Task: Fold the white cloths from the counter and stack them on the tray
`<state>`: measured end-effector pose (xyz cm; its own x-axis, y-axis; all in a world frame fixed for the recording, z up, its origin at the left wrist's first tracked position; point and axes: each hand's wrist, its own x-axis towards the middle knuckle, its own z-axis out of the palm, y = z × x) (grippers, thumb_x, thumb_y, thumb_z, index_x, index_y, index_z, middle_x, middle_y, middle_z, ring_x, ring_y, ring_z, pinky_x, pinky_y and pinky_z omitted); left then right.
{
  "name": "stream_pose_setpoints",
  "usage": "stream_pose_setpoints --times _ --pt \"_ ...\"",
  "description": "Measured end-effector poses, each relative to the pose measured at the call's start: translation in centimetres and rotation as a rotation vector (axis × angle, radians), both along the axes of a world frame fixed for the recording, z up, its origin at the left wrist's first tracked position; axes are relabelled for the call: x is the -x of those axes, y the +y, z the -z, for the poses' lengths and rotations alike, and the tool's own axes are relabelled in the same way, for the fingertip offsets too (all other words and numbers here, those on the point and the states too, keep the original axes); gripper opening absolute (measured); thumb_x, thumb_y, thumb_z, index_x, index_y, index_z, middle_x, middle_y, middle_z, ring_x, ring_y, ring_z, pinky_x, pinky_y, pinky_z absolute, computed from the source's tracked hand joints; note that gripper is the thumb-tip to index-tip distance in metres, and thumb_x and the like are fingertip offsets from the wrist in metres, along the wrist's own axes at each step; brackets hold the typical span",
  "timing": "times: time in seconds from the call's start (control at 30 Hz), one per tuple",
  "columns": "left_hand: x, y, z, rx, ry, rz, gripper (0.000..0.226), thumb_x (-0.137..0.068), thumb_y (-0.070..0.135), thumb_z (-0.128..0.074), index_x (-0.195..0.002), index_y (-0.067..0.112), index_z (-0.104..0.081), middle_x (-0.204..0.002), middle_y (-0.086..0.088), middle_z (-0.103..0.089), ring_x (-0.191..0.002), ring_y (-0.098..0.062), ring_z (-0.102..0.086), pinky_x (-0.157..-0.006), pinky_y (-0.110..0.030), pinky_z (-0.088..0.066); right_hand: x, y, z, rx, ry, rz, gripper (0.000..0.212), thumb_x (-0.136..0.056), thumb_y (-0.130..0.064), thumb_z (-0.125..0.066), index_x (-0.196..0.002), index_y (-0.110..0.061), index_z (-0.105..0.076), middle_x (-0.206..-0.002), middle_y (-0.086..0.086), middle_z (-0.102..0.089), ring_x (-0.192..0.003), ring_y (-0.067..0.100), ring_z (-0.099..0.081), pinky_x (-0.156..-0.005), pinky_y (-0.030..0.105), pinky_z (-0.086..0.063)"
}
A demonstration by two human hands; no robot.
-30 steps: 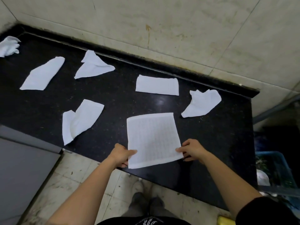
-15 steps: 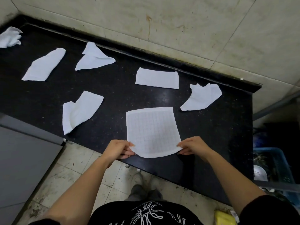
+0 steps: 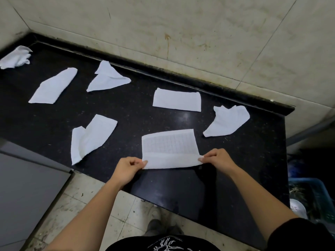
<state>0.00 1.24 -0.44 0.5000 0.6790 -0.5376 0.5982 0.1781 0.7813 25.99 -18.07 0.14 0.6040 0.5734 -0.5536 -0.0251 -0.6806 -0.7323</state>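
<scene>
A white grid-patterned cloth [image 3: 169,144] lies on the black counter [image 3: 137,116] near its front edge. Its near edge is lifted and turned over toward the wall. My left hand [image 3: 126,168] pinches the near left corner and my right hand [image 3: 218,159] pinches the near right corner. Several other white cloths lie on the counter: a folded rectangle [image 3: 176,99], a crumpled one at the right [image 3: 228,121], one at the left of the held cloth [image 3: 90,138], a triangular one [image 3: 107,77], a long one [image 3: 53,86] and a bunched one at the far left [image 3: 15,57]. No tray is in view.
A tiled wall [image 3: 181,33] runs behind the counter. A grey cabinet front [image 3: 23,192] stands at the lower left. A blue crate [image 3: 311,194] sits on the floor at the right. My shoes [image 3: 159,227] are on the tiled floor below.
Both hands have lifted the cloth's near edge off the counter and begun turning it over toward the wall. The other cloths have not moved.
</scene>
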Motion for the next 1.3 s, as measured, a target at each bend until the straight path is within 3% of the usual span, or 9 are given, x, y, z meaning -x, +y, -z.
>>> stream_pose_setpoints --times 0.07,0.13,0.2,0.3,0.4,0.53,0.8,0.97,1.3 --pt "-0.5 0.5 0.1 0.033 -0.047 -0.008 0.020 -0.090 0.025 -0.067 -0.082 0.007 -0.071 -0.077 -0.004 -0.067 -0.072 -0.013 -0.059 -0.070 -0.023 -0.049 -0.3 0.9 0.1 -0.056 0.032 -0.001 0.013 -0.080 -0.011 -0.076 -0.083 0.001 -0.074 -0.097 0.003 -0.071 -0.087 0.015 -0.066 -0.074 0.018 -0.049" --pt "-1.4 1.0 0.3 0.090 -0.098 -0.019 0.021 -0.093 0.022 -0.062 -0.083 0.005 -0.065 -0.069 -0.002 -0.065 -0.069 -0.013 -0.059 -0.073 -0.026 -0.052 -0.4 2.0 0.4 -0.072 0.069 -0.015 0.018 -0.087 -0.012 -0.069 -0.086 0.006 -0.068 -0.091 0.006 -0.070 -0.081 0.014 -0.064 -0.071 0.018 -0.052" --pt "-2.3 1.5 0.6 0.102 -0.090 -0.029 0.021 -0.096 0.022 -0.057 -0.086 0.005 -0.060 -0.070 -0.007 -0.064 -0.068 -0.017 -0.059 -0.074 -0.034 -0.055 -0.5 3.0 0.8 -0.045 0.084 -0.032 0.019 -0.093 -0.016 -0.062 -0.086 0.001 -0.061 -0.082 0.006 -0.064 -0.074 0.013 -0.061 -0.064 0.021 -0.053" --pt "-3.1 2.6 1.6 0.013 0.003 -0.013 0.022 -0.097 0.030 -0.054 -0.082 0.014 -0.056 -0.074 -0.009 -0.064 -0.065 -0.021 -0.059 -0.071 -0.041 -0.056 -0.9 4.4 1.9 0.040 -0.058 -0.112 0.024 -0.095 -0.027 -0.057 -0.085 -0.006 -0.056 -0.077 0.003 -0.060 -0.073 0.016 -0.055 -0.067 0.033 -0.049" --pt "-4.1 3.7 1.9 -0.105 0.110 0.053 0.025 -0.096 0.038 -0.051 -0.083 0.018 -0.056 -0.078 -0.009 -0.068 -0.074 -0.029 -0.065 -0.072 -0.046 -0.055 -1.3 5.9 2.0 0.090 -0.209 -0.136 0.025 -0.096 -0.032 -0.055 -0.088 -0.008 -0.056 -0.078 0.004 -0.060 -0.072 0.016 -0.051 -0.064 0.031 -0.040" --pt "-5.4 4.3 2.0 -0.228 0.192 0.097 0.027 -0.098 0.039 -0.047 -0.083 0.018 -0.052 -0.076 -0.012 -0.066 -0.072 -0.030 -0.064 -0.066 -0.042 -0.050 -1.8 7.6 1.8 0.055 -0.280 -0.111 0.025 -0.097 -0.033 -0.053 -0.093 -0.009 -0.058 -0.082 0.002 -0.060 -0.079 0.020 -0.056 -0.067 0.032 -0.042" --pt "-6.6 4.8 3.1 -0.242 0.234 0.054 0.026 -0.100 0.037 -0.042 -0.080 0.021 -0.045 -0.064 -0.005 -0.059 -0.065 -0.026 -0.062 -0.064 -0.040 -0.049 -2.9 9.2 2.9 0.116 -0.364 -0.063 0.030 -0.098 -0.039 -0.050 -0.093 -0.011 -0.059 -0.082 0.006 -0.063 -0.080 0.022 -0.059 -0.072 0.035 -0.047" --pt "-7.2 4.9 3.5 -0.269 0.298 0.023 0.025 -0.101 0.036 -0.041 -0.087 0.016 -0.047 -0.062 0.000 -0.055 -0.060 -0.016 -0.052 -0.055 -0.032 -0.036 -3.1 9.8 3.6 0.182 -0.378 -0.058 0.035 -0.099 -0.044 -0.045 -0.091 -0.011 -0.055 -0.079 0.006 -0.062 -0.077 0.022 -0.059 -0.071 0.038 -0.048" --pt "-6.9 4.2 3.5 -0.340 0.280 -0.025 0.022 -0.101 0.037 -0.038 -0.094 0.018 -0.046 -0.071 -0.004 -0.062 -0.068 -0.022 -0.059 -0.063 -0.035 -0.042 -3.1 9.6 4.2 0.226 -0.385 -0.084 0.035 -0.100 -0.044 -0.042 -0.093 -0.011 -0.051 -0.078 0.006 -0.060 -0.075 0.025 -0.058 -0.067 0.036 -0.046"
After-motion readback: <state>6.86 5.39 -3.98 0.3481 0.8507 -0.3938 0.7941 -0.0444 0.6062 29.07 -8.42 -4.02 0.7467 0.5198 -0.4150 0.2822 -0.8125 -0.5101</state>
